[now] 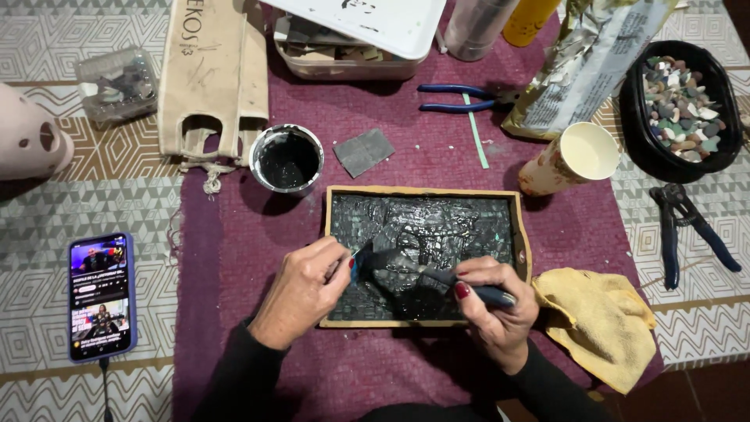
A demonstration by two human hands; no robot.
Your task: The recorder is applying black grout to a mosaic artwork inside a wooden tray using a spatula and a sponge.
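Over the framed tray [521,234], both hands [305,289] [492,305] crowd its near edge.

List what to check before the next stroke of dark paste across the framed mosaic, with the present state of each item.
1. Right hand grips spreading tool: ok.
2. Left hand holds a small blue-edged piece at the tool's tip: ok.
3. Wooden frame lies flat on purple cloth: ok.
4. Cup of black paste upright beside the frame: ok.
5. Yellow rag lies by the right hand: ok.
6. Paste on the tool blade: cannot tell.
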